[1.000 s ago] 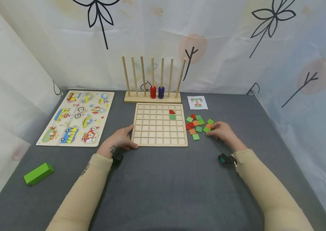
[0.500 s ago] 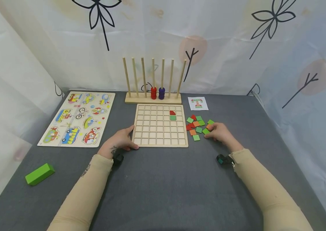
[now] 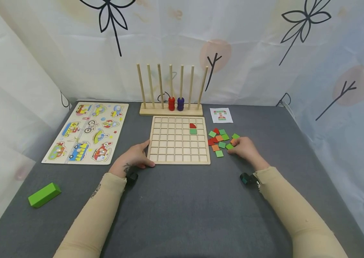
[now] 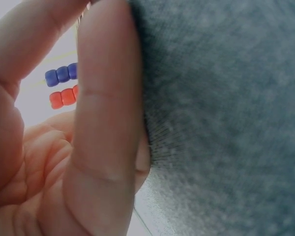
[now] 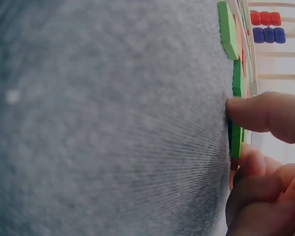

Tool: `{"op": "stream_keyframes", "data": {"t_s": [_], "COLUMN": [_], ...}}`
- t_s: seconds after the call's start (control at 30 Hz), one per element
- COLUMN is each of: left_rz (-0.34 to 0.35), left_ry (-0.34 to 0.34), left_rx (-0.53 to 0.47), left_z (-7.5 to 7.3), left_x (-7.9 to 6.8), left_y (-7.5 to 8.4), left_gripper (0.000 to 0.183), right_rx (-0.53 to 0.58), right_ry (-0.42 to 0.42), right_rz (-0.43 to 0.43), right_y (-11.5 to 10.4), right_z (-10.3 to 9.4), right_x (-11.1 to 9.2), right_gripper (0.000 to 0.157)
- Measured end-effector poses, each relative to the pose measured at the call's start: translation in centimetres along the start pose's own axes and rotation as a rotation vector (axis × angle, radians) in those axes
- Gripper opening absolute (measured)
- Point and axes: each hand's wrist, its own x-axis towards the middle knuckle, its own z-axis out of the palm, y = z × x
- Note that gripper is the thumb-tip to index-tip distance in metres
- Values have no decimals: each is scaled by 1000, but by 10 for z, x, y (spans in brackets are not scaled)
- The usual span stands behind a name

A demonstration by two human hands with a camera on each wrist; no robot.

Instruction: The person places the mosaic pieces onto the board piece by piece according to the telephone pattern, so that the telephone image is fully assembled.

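Pinching by the edges suits this piece best. The right hand (image 3: 246, 149) grasps a green tile (image 3: 229, 147) between thumb and fingers, at the right side of the loose tiles (image 3: 219, 153), right of the grid board (image 3: 175, 146). The tile is low over the surface (image 3: 182, 208); whether it is clear of it cannot be told. The left hand (image 3: 132, 156) is not clenched: its digits spread against the board's near-left corner. Two pieces sit in the cells: a red piece (image 3: 192, 125) with a curved side and, directly nearer, a green square (image 3: 193, 131).

Handling, as judged: the tile is light, stiff and thin; its smooth face may slip under a fingertip. Take hold of opposite edges and raise it vertically, since dragging could disturb neighbouring tiles. Steady the board, probably light too, by its rim.
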Motion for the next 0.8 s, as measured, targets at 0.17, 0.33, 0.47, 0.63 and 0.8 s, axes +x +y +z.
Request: {"op": "stream_keyframes", "data": {"t_s": [0.17,0.33,0.47,0.63,0.8], "left_rz": [5,3,1,5,4], "left_ry": [2,5,4,6,7], "left_rx": [-8,-13,-18,-21,-28], "left_z": [0,0,0,0,1], "left_x": [1,2,2,1,1], "left_y": [-1,-2,-2,-1,-1], "left_gripper": [107,107,107,108,108], "right_rx": [15,121,319,519,540], "right_ry": [9,37,46,23,-5], "right_rz": [-30,-45,-92,-153,-177], "right_y": [-1,-10,-32,-66,-94], "right_z": [-3,-5,0,13,26], "right_x": [0,4,12,26,42], "right_gripper": [23,27,30,31,34]}}
